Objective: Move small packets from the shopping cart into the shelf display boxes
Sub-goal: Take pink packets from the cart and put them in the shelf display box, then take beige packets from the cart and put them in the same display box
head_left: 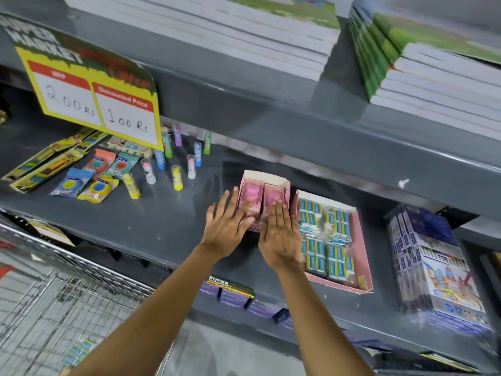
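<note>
Resting flat with fingers spread, left hand [226,231] and right hand [279,237] cover pink display box [267,179], lengthwise toward shelf back.

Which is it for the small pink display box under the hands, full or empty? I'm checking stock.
Partly filled at least: two pink packets sit side by side in the pink display box. Both hands cover its front, so cannot tell beyond that.

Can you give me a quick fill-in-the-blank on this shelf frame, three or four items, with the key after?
1. Both hands, the left hand and the right hand, rest flat on the small ____ display box.
2. The larger tray on the right of that box holds packets that are mostly ____ in colour.
3. The price sign gives a discounted price of ____ Rs.
4. The wire shopping cart sits at the lower ____ of the view.

Missing words: pink; blue; 100; left
</note>
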